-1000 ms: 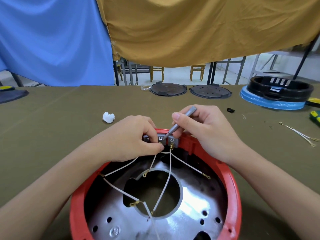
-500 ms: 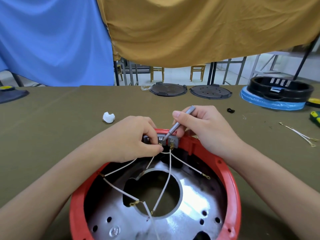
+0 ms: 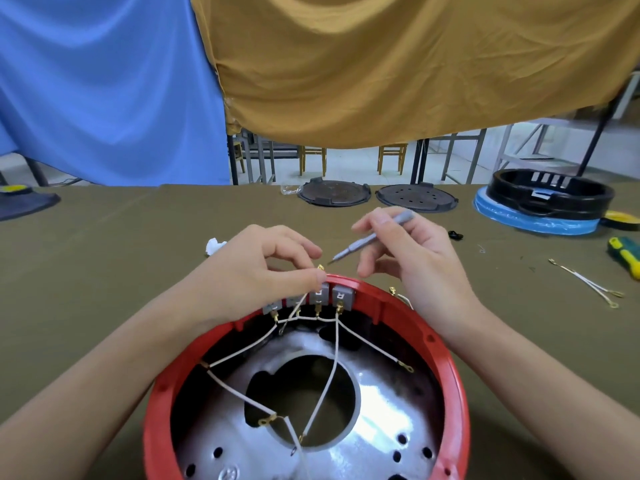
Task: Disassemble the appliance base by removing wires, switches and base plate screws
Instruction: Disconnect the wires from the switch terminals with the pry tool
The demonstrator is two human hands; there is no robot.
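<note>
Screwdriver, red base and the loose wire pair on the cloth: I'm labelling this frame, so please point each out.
screwdriver (image 3: 367, 241): head view, middle of its grey shaft.
red base (image 3: 457, 386): head view, right side of its rim.
loose wire pair (image 3: 585, 280): head view, midway along the strands.

red base: near rim cut off by bottom edge | leftmost switches: partly hidden behind left hand | switch lettering: too blurred to be read | green tool: cut off at right edge
</note>
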